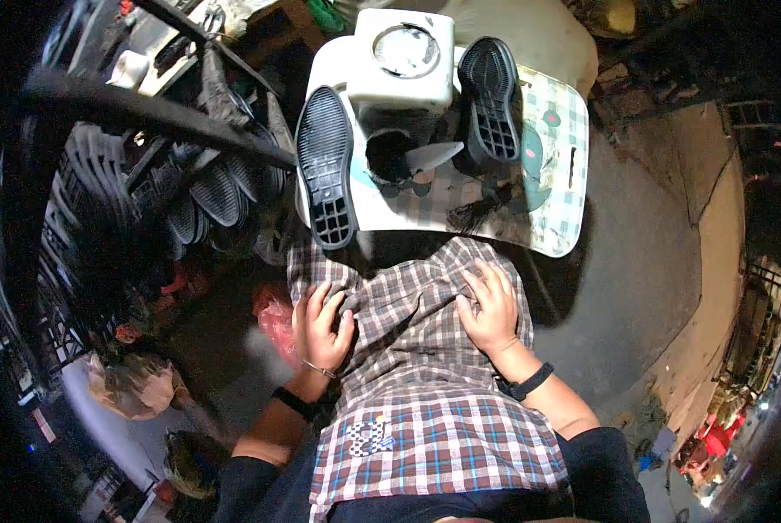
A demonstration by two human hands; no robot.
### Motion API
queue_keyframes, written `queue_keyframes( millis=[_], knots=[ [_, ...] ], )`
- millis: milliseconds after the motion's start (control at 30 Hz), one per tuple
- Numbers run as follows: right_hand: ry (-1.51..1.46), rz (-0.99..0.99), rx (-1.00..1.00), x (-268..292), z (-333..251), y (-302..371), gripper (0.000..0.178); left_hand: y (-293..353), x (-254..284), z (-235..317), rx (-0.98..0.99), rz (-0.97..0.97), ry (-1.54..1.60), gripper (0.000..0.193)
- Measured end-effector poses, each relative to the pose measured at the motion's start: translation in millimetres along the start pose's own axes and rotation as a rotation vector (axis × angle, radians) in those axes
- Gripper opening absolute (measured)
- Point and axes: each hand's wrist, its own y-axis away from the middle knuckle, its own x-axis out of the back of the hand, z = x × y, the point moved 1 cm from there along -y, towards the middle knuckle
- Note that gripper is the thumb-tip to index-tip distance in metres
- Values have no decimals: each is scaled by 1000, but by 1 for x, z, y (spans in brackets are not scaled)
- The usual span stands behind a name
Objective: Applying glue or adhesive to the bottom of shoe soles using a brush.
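My left hand (323,333) lies on the left thigh of the plaid apron (408,305) over my lap, its fingers apart and holding nothing. On the other thigh rests my right hand (491,315), also spread and bare of any object. Beyond my knees stands a small white table (556,218) with a checked, printed top. One black shoe sole (323,166) leans at its left edge, tread showing. A second black sole (492,96) is tilted against the right side of a white box-shaped container (402,74). A pale knife-like blade (435,157) sticks out beside a dark round opening (390,157).
At left, a dark metal rack (155,109) holds several black soles (216,196). A red plastic bag (274,324) lies near my left forearm, and a crumpled translucent bag (133,383) sits farther left. Grey floor (634,261) stretches to the right, bordered by a brown board-like strip (713,261).
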Motion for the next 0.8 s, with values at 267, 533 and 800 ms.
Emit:
queue_keyframes(
  millis=[267, 533, 800],
  knots=[
    [-100, 121, -57, 1, 10, 55, 39, 28, -32, -30, 131, 179, 557, 31],
    [-355, 208, -57, 9, 5, -31, 32, -64, -45, -45, 942, 250, 1487, 61],
    [-927, 154, -439, -29, -40, -169, 41, -95, -69, -63, 1116, 215, 1824, 35]
  ],
)
